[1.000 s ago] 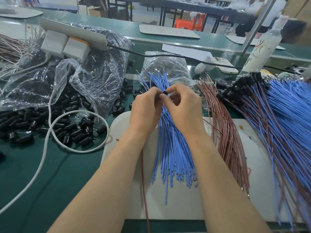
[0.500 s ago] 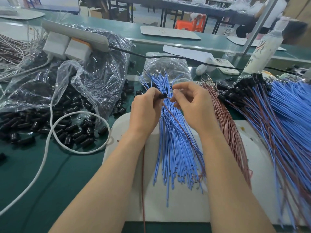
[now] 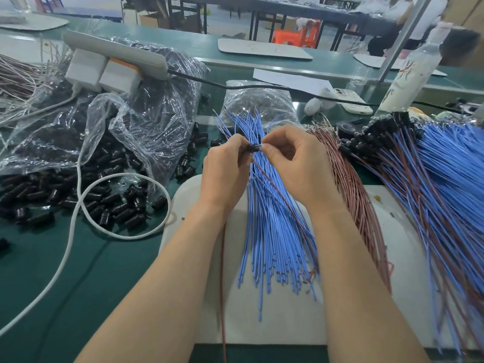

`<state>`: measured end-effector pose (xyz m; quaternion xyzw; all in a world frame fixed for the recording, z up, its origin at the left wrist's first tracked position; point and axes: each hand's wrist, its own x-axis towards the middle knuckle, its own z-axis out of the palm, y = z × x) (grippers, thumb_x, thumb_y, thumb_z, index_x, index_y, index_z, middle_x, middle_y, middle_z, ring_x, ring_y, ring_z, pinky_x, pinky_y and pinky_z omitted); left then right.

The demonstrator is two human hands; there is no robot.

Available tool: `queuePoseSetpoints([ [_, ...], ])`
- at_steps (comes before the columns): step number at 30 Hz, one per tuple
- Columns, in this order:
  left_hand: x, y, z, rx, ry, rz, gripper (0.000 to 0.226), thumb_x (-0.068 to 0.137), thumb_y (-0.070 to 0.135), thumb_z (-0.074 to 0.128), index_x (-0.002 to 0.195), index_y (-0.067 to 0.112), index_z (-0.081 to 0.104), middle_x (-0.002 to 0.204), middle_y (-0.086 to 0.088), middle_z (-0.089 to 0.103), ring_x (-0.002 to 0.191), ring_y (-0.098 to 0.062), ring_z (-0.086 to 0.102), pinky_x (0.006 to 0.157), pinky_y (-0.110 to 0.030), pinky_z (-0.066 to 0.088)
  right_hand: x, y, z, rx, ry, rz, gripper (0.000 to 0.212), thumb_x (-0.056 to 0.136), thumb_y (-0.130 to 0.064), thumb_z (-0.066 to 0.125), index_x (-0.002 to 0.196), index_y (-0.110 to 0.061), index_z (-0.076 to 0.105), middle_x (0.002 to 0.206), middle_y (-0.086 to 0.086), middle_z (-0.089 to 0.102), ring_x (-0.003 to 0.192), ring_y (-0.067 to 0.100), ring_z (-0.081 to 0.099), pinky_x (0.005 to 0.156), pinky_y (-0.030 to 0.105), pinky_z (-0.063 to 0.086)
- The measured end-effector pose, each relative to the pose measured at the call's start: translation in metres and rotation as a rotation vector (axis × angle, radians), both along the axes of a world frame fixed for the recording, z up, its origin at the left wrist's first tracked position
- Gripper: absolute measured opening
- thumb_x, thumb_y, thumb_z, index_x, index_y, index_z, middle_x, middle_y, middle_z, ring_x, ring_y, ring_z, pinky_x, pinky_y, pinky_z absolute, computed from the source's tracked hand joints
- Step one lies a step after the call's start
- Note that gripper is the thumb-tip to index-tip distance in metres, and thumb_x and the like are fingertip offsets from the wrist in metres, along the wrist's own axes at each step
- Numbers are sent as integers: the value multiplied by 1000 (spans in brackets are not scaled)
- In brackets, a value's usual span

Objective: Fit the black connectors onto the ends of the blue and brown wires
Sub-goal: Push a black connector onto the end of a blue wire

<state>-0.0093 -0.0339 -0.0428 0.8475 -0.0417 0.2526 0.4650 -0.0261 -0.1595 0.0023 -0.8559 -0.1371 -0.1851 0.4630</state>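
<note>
Black connectors (image 3: 112, 205); green bench (image 3: 86, 297) (workshop behind)

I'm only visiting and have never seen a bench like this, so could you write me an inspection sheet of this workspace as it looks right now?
Surface: green table with a white mat under the forearms.
Job's things: loose black connectors heaped on the left; blue wires in the centre; brown wires beside them; fitted wires piled on the right.
Clutter: plastic bags, bottle, phone.
Hands: left hand pinches a black connector; right hand pinches a wire end against it.
Cables: white cable looped over the connectors; black cable from the power strip.
Surroundings: more benches, an orange stool.
</note>
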Motion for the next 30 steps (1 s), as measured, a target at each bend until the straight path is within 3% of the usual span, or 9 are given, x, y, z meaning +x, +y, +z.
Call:
queuePoseSetpoints([
  [5,-4,0,4,80,3,5,8,91,13,57,91,8,63,80,-6,68,79,-31,61,73,-42,49,1,3,-1,-83,-68,-71,4,86,-11,66,88,-11,69,74,-5,66,71,8,62,71,15,49],
  [9,-7,-2,7,152,-2,28,13,93,13,52,94,7,64,81,-10,68,79,-34,60,73,-44,47,1,5,-3,-143,-88,-82,5,86,-10,65,87,-7,70,76,2,68,72,17,63,76,33,51],
  [12,-8,-3,8,218,3,48,16,94,14,50,94,8,65,78,-10,67,77,-36,58,69,-43,45,3,6,-5,-162,-86,-99,6,86,-9,65,86,-6,69,76,3,69,73,18,63,76,36,50],
  [18,-10,-4,7,248,40,-106,26,92,17,58,118,16,61,91,-2,70,84,-25,64,77,-41,50,7,-7,-7,-143,-41,-154,6,86,-10,65,87,-9,71,73,-3,66,68,9,60,72,19,47],
  [20,-10,-3,6,254,45,-129,24,91,21,61,115,18,62,89,-1,71,83,-24,65,77,-42,50,10,-12,-9,-137,1,-146,6,86,-11,66,88,-10,71,70,-8,62,64,1,56,70,16,46],
  [24,-9,-4,5,286,42,-115,17,91,20,60,107,19,65,86,-1,70,81,-27,63,75,-42,50,13,-18,-13,-134,98,-99,4,86,-14,68,85,-17,70,69,-11,62,65,1,57,74,25,52],
  [30,-6,-4,2,176,69,-151,13,91,16,60,103,18,65,87,1,70,81,-21,65,78,-42,53,17,-22,-15,94,183,-108,6,86,-11,66,84,-17,68,79,3,70,79,21,67,82,44,55],
])
